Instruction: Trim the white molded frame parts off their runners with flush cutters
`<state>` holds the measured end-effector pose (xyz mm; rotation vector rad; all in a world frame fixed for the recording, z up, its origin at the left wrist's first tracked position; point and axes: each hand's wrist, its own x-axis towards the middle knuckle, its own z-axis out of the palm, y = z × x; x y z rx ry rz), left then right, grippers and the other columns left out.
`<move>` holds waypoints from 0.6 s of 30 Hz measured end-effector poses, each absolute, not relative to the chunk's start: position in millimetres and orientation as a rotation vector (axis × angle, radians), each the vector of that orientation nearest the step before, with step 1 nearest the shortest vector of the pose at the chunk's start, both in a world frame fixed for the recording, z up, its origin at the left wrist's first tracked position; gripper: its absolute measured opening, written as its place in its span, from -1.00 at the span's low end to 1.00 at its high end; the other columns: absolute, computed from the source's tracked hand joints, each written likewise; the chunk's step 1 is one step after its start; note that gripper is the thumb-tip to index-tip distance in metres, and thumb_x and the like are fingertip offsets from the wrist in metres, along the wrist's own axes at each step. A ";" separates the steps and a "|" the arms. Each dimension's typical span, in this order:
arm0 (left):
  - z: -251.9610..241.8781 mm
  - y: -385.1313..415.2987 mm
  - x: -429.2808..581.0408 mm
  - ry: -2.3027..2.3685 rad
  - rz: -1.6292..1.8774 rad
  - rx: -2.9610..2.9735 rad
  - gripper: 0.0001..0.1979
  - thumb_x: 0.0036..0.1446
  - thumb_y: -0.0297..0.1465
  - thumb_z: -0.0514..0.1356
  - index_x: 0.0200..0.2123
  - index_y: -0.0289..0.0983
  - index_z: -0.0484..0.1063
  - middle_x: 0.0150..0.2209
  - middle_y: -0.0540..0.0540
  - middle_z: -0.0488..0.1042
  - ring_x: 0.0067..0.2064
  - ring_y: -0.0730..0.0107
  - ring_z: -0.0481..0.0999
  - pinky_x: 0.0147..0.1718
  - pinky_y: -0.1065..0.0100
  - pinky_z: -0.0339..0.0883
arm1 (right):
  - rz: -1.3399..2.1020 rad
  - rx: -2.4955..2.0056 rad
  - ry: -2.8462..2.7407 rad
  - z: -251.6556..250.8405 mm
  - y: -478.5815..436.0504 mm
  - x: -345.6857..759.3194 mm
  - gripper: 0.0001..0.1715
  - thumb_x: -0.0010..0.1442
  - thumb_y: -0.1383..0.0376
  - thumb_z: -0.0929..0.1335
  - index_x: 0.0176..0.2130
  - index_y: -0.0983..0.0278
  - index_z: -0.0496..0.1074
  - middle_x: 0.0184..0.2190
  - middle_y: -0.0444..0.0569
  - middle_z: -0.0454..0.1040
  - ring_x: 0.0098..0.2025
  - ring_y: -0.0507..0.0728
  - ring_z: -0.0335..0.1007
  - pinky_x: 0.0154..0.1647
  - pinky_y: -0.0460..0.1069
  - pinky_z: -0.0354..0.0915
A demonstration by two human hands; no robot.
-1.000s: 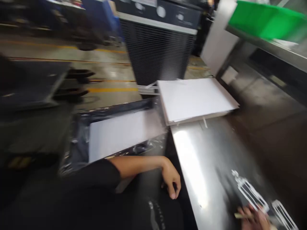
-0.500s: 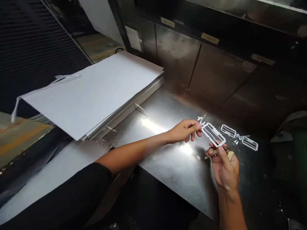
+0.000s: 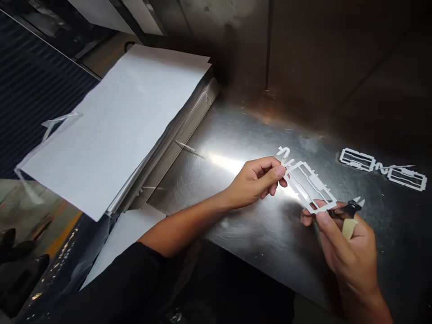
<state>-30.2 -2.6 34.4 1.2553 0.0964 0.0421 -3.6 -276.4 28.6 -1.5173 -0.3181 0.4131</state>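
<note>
A white rectangular plastic frame (image 3: 302,194) with a curled sprue (image 3: 284,152) at its upper left is held between both hands above the metal table. My left hand (image 3: 258,182) pinches it at the sprue end. The thumb and fingers of my right hand (image 3: 351,252) grip its lower right corner. That same hand also holds side cutters (image 3: 353,207) with pale yellow handles, their jaws pointing right, away from the frame. Further right on the table lie two more white frames (image 3: 357,160), joined by a wavy sprue (image 3: 381,168).
A thick stack of white sheets (image 3: 111,121) stands at the left of the metal table (image 3: 236,234), with loose plastic wrapping at its edge. Behind the table rises a dark metal panel (image 3: 303,58). Small white scraps lie on the tabletop.
My view has shifted closer and lower. My right hand has turned so the side cutters show more clearly to the right of the held frame. Both hands keep their hold.
</note>
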 end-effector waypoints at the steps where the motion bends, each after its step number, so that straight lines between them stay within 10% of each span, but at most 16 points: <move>1: 33.8 -2.4 -30.7 0.092 0.041 1.249 -0.54 0.51 0.02 0.44 -0.21 -0.27 0.58 -0.30 -0.05 0.65 -0.50 0.58 0.44 -0.57 0.51 0.30 | 0.420 -1.528 -0.321 28.6 -278.2 -4.6 -0.66 0.65 0.04 0.60 0.19 0.21 0.70 -0.10 0.10 0.66 -0.10 0.33 0.66 0.10 0.23 0.62; 18: 38.9 -5.8 -29.8 0.078 0.035 1.151 -0.63 0.47 -0.12 0.50 -0.22 -0.26 0.55 -0.28 -0.04 0.65 -0.46 0.58 0.44 -0.57 0.51 0.26 | 0.509 -1.346 -0.323 49.2 -259.3 -0.2 -0.71 0.75 0.08 0.48 0.11 0.18 0.78 -0.17 0.08 0.63 -0.12 0.23 0.62 0.04 0.06 0.59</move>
